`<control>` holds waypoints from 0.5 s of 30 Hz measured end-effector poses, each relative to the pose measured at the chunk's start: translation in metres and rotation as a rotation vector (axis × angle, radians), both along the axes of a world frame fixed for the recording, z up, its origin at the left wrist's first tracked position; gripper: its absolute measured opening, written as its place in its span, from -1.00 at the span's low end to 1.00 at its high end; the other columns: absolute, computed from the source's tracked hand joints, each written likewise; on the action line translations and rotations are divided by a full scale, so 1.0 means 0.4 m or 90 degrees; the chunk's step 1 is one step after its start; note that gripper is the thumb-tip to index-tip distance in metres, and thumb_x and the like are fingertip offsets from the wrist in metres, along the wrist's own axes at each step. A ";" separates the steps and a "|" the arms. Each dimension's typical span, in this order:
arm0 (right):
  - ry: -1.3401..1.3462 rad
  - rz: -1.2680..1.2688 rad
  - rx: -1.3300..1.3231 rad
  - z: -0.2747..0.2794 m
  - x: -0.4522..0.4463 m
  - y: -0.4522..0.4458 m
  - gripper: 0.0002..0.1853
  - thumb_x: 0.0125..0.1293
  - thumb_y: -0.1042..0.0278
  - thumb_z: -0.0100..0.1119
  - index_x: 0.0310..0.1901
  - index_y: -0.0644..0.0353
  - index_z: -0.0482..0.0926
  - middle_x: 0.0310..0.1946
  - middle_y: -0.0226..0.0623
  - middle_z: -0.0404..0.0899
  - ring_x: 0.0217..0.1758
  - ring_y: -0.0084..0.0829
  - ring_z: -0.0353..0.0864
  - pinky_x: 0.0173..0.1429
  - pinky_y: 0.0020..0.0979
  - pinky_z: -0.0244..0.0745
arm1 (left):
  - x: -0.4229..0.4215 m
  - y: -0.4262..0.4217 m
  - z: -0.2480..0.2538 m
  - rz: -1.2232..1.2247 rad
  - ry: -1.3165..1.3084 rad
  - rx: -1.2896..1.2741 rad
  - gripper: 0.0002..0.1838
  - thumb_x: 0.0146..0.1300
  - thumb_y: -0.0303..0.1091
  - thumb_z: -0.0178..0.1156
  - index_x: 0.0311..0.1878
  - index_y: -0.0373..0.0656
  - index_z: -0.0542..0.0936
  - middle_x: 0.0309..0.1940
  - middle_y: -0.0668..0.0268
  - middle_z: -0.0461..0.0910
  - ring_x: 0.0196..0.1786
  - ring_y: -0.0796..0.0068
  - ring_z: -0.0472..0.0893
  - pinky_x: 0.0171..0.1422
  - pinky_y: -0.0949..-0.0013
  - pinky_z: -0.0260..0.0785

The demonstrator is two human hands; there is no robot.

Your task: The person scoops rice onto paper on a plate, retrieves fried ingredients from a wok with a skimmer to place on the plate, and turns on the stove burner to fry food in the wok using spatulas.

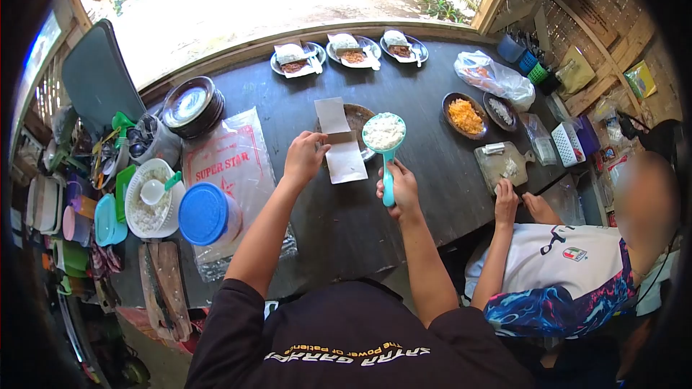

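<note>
My right hand (400, 187) grips a teal rice scoop (389, 176) by its handle. White rice (384, 132) heaps in the bowl of the scoop, held just right of a folded white and brown paper (347, 162). That paper lies over a dark plate (360, 117), which it partly hides. At the paper's left edge, my left hand (306, 157) has its fingertips closed on it. Left of my forearm stands a blue-lidded tub (204, 212), beside a white basket (137, 198) holding rice and a second scoop.
Three plates with rice and cutlery (351, 50) line the table's far edge. Stacked plates (193, 106) and plastic bags (227, 162) lie left. At right, another person's hands (507, 202) work by a cutting board (504, 166), near a bowl of orange shreds (465, 115).
</note>
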State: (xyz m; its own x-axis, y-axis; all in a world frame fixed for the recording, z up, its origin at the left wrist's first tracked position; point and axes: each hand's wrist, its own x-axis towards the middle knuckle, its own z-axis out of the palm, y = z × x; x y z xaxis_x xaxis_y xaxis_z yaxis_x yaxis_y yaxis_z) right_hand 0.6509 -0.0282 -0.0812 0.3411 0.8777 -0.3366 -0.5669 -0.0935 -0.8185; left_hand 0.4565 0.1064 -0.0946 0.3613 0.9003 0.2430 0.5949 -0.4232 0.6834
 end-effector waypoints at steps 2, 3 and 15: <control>-0.017 -0.009 0.002 -0.004 -0.003 0.032 -0.81 0.46 0.33 -0.02 -0.06 0.27 0.45 -0.45 -0.35 0.40 -0.67 -0.55 0.43 -0.68 -0.49 0.35 | -0.004 0.040 -0.029 -0.001 0.019 0.024 -0.70 0.15 -0.27 0.33 -0.04 -0.10 0.67 -0.13 0.17 0.62 -0.02 0.12 0.57 0.12 0.17 0.41; -0.026 -0.007 0.004 -0.003 -0.008 0.048 -0.80 0.46 0.33 -0.02 -0.05 0.27 0.45 -0.46 -0.35 0.39 -0.67 -0.56 0.43 -0.69 -0.49 0.34 | -0.009 0.051 -0.036 0.000 0.029 0.032 -0.69 0.14 -0.26 0.34 -0.04 -0.09 0.68 -0.13 0.18 0.62 -0.02 0.12 0.56 0.13 0.17 0.40; -0.207 -0.040 -0.011 0.032 -0.060 0.231 -0.70 0.44 0.37 -0.06 0.14 0.29 0.39 -0.50 -0.37 0.36 -0.72 -0.58 0.38 -0.70 -0.49 0.30 | 0.024 0.123 -0.072 0.023 0.016 0.081 -0.89 0.11 -0.25 0.33 -0.30 0.02 0.75 -0.25 0.43 0.67 -0.14 0.29 0.53 0.04 0.25 0.34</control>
State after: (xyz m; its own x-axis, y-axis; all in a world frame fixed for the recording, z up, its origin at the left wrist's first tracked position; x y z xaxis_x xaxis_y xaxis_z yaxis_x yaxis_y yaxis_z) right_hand 0.6270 0.0641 -0.0683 0.4860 0.8468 -0.2161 -0.2808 -0.0828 -0.9562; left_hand 0.4662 0.1556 -0.1235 0.3361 0.8757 0.3466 0.6281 -0.4826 0.6104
